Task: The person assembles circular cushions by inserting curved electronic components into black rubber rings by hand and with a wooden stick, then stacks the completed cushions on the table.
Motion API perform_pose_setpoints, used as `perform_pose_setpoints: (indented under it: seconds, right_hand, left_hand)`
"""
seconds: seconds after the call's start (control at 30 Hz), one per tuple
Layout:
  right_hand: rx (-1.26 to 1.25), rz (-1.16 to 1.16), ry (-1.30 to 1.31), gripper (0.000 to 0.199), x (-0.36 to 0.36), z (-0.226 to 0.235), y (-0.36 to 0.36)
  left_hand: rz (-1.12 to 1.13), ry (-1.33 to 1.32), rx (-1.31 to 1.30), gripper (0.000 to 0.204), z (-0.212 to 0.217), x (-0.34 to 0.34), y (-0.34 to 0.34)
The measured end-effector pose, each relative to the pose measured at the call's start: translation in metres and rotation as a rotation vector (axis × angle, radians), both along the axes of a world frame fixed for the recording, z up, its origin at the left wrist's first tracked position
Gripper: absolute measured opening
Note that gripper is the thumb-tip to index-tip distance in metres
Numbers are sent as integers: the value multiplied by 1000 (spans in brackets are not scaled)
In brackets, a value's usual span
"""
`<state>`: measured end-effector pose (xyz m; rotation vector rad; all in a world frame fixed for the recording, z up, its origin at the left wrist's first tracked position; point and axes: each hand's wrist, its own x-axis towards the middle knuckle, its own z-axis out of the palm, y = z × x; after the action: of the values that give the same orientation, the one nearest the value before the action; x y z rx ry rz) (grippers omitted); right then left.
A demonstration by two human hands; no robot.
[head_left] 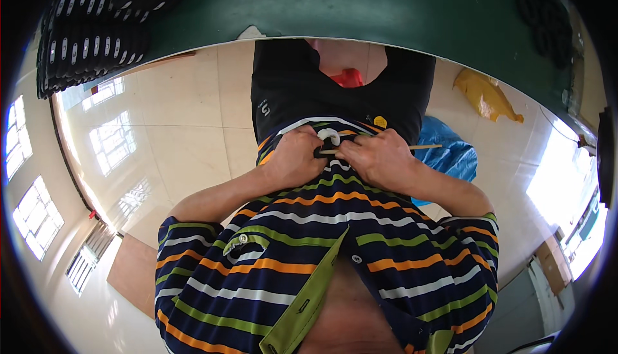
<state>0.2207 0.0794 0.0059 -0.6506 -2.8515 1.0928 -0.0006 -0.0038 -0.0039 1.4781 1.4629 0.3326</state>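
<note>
Both my hands meet at my waist, below the hem of my striped polo shirt. My left hand pinches a small black part with a white curved piece just above it. A thin wooden stick lies gripped in my right hand; its free end points right and its near end touches the black part. My black shorts lie beyond the hands.
A dark green table spans the top, with stacks of black ring-shaped parts at its left and right. On the glossy tiled floor lie a blue bag, a yellow bag and a red thing.
</note>
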Motion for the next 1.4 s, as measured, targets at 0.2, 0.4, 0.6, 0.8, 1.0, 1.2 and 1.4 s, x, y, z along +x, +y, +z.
perform_pose_setpoints:
  seconds: [0.2, 0.4, 0.6, 0.8, 1.0, 1.2, 1.4]
  right_hand:
    - [-49, 29, -62, 28, -2, 4, 0]
    - [-10, 70, -92, 24, -2, 4, 0]
    - [-8, 87, -106, 24, -3, 4, 2]
    - [-27, 59, -35, 21, -5, 9, 16]
    - [178, -76, 18, 13, 17, 55, 94]
    - [589, -281, 228, 17, 34, 62, 183]
    - [778, -384, 213, 21, 35, 38, 219]
  left_hand:
    - [-11, -6, -20, 16, -1, 0, -1]
    - [-22, -12, -54, 20, -1, -1, 1]
    - [-55, -23, -79, 20, 0, -3, 6]
    - [-33, -54, -65, 15, 1, -8, 13]
    - [49, -95, -126, 27, 47, -24, 58]
    - [90, -55, 430, 28, 97, -40, 108]
    - [88, 469, 857, 21, 69, -35, 162]
